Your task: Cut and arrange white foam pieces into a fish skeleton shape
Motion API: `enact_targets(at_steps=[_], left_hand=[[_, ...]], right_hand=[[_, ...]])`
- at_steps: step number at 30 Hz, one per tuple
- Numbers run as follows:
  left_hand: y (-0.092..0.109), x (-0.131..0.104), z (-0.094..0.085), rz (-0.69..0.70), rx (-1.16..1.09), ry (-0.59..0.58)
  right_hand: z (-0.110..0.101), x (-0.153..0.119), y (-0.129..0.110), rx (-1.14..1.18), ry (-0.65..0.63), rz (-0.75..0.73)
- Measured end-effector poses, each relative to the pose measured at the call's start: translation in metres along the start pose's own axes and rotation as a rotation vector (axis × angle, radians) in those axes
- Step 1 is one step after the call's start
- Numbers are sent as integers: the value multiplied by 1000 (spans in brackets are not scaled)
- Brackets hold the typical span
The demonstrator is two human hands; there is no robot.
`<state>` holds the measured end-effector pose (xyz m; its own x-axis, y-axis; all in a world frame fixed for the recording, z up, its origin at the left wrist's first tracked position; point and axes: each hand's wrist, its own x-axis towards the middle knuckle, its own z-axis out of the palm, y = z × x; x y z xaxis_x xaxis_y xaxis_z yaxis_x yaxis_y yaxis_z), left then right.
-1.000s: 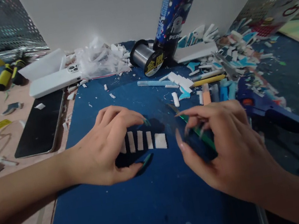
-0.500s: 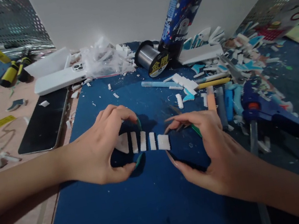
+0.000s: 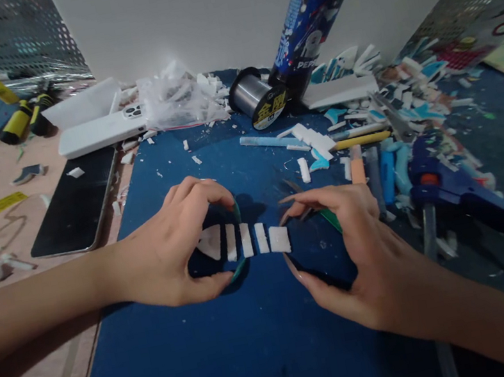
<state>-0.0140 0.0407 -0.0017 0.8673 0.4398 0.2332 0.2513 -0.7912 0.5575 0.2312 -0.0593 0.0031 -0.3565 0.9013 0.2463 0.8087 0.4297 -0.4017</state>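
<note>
Okay, your left hand (image 3: 177, 247) arches open around white strips (image 3: 246, 240), rowed on the blue mat (image 3: 243, 359) with a white square (image 3: 279, 239); line spool (image 3: 255, 94), label "金…"; bottle (image 3: 309, 29), "PEPS" legible; your right hand (image 3: 365, 253) brackets the square, grip unclear.

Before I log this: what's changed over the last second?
The bare right hand moved left to beside the square white piece, contact unclear. The bare left hand drew back left, exposing more of the rounded white piece. Unchanged: black rectangular phone, black-rimmed spool of grey line.
</note>
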Motion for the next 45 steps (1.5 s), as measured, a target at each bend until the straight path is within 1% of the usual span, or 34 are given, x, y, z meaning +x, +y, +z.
enact_targets(at_steps=[4, 8, 11, 14, 18, 22, 26, 45], left_hand=[[-1, 0, 1, 8, 3, 12], [-1, 0, 1, 6, 3, 16], [-2, 1, -4, 24, 13, -38], [-5, 2, -8, 74, 53, -99], [-9, 2, -9, 108, 70, -67], [-10, 1, -8, 96, 66, -74], [-9, 2, -8, 112, 64, -76], [-12, 2, -8, 109, 56, -80]], right_hand=[[-1, 1, 1, -14, -6, -4], [-1, 2, -1, -36, 35, -41], [-1, 2, -2, -53, 58, -52], [1, 4, -4, -43, 59, -45], [4, 8, -9, -31, 56, -53], [9, 13, -13, -14, 58, -59], [13, 16, -12, 16, 21, -36], [11, 13, -11, 13, 35, -67]])
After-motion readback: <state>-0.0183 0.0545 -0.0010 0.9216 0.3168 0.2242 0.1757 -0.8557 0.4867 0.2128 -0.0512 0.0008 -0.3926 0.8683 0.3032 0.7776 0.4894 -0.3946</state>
